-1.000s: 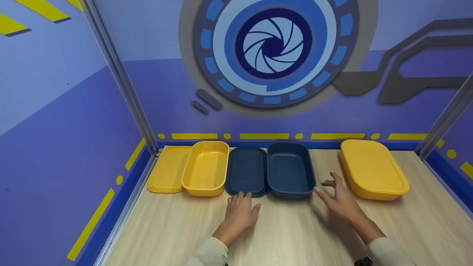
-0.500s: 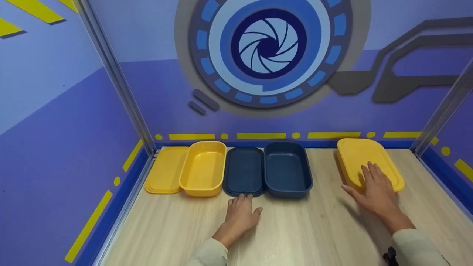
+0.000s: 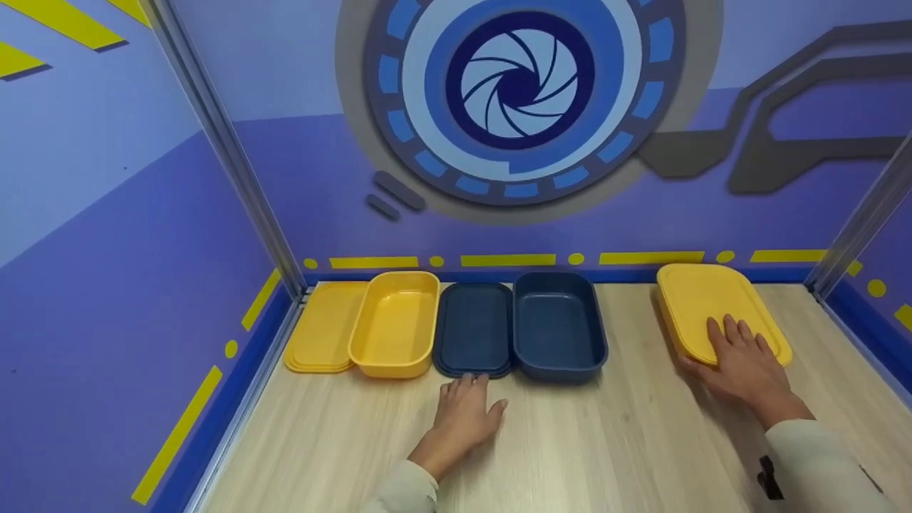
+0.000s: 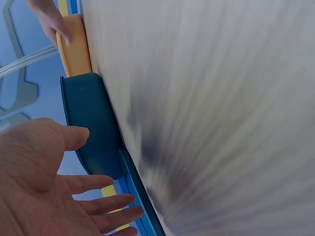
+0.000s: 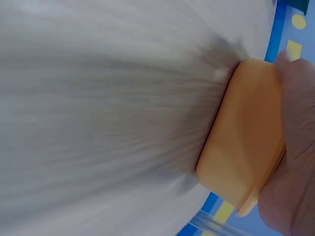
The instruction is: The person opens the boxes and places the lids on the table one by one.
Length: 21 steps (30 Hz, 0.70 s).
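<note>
My right hand point(image 3: 748, 370) lies over the near end of a lidded yellow food container point(image 3: 712, 306) at the right, fingers extended across its lid and thumb by the left edge. In the right wrist view, the palm covers part of the lid above the container's orange-looking wall point(image 5: 241, 132). Fingertips of my left hand point(image 3: 464, 417) are right at the near edge of a navy lid point(image 3: 474, 328); its fingers are spread and relaxed, holding nothing. Right of that lid stands an uncovered navy container point(image 3: 559, 328).
An uncovered yellow container point(image 3: 397, 328) stands left of the navy lid, with a yellow lid point(image 3: 324, 328) farther left. All line the back of the wooden table point(image 3: 556, 442), before a printed blue wall point(image 3: 299, 185). Metal posts point(image 3: 228, 142) mark the corners.
My right hand has moved from beside the navy container rightward onto the lid of the yellow container. The left hand has stayed by the navy lid.
</note>
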Tool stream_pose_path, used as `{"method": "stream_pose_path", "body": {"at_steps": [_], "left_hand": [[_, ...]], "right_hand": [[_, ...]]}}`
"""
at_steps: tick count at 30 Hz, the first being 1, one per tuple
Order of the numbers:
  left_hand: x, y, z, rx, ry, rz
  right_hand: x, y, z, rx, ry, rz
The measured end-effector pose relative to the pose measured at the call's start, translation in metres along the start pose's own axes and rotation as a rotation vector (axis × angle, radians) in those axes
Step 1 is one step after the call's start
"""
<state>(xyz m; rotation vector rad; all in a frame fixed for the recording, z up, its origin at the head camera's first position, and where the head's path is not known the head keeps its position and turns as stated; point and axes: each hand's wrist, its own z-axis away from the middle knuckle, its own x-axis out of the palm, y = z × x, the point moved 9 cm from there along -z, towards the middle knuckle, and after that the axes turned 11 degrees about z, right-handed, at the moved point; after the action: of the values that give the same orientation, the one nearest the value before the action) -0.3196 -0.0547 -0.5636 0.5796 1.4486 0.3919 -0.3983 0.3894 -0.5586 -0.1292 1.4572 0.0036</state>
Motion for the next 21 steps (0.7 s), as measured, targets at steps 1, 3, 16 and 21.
{"method": "stream_pose_path", "body": {"at_steps": [1,3,16,21], "left_hand": [[0.0,0.0,0.0,0.0,0.001,0.0],[0.001,0.0,0.001,0.0,-0.005,0.005],[0.012,0.014,0.004,0.04,-0.026,0.043],[0.018,0.016,0.008,0.037,-0.048,0.037]], "right_hand": [[0.0,0.0,0.0,0.003,-0.006,0.001],[0.0,-0.001,0.002,-0.001,-0.003,0.002],[-0.004,-0.016,0.023,0.001,0.038,0.059],[0.003,-0.035,0.032,0.006,0.045,0.055]]}}
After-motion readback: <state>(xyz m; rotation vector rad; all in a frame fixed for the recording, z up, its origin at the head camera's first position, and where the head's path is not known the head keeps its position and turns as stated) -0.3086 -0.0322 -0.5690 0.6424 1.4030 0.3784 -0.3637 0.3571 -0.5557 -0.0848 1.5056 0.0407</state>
